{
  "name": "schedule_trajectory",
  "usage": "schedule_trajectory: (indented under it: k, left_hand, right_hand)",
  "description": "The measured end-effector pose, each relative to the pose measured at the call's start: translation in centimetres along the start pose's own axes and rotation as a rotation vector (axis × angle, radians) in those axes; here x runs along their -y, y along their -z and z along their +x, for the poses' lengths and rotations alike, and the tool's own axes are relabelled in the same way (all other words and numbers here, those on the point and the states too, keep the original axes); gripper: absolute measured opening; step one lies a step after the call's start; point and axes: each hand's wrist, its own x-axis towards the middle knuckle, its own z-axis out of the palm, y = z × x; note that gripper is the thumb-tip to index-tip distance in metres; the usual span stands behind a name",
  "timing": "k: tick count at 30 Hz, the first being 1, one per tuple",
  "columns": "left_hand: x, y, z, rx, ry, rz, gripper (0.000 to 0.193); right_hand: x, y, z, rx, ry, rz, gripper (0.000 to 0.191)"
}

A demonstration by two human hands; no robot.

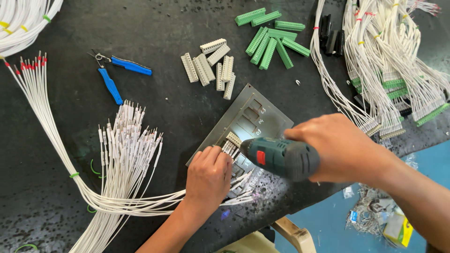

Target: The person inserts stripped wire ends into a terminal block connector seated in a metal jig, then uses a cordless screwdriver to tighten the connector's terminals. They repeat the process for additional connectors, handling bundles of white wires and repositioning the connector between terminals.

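Teal-bodied power screwdriver (280,158) sat gripped in the right hand (338,149), aimed at a grey connector (233,139) on the fixture plate (267,117). Left hand (208,177) pinched white wires (236,183) there, fingers pressed together.

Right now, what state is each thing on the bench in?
Left hand: pressed on the white wires at the jig, fingers curled.
Right hand: closed around the electric screwdriver.
Electric screwdriver: held, tip at the grey connector in the jig.
Grey connector in the jig: seated, wires entering.
Jig plate: flat on the mat.
Blue-handled pliers: lying with handles spread.
Green connectors: loose pile.
Grey connectors: loose pile.
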Motion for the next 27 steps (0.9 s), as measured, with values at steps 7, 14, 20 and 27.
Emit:
schedule_trajectory:
  k: [7,14,20,27]
  left_hand:
    - [0.7,0.4,0.8,0.001,-0.076,0.093,0.009]
    - [1.2,0.6,1.3,0.013,-0.188,0.302,0.009]
    - [2.1,1.5,2.0,0.148,-0.152,0.338,0.011]
    - [1.7,2.4,2.3,0.199,-0.108,0.363,0.012]
  right_hand:
    - [-0.8,-1.4,-0.3,-0.01,-0.129,0.123,0.04]
    - [-3.2,-8.6,-1.1,-0.298,-0.102,0.641,0.027]
    - [-4.0,-13.8,0.4,-0.48,0.026,1.084,0.036]
    - [-2.5,-13.3,0.8,-0.482,-0.028,1.02,0.031]
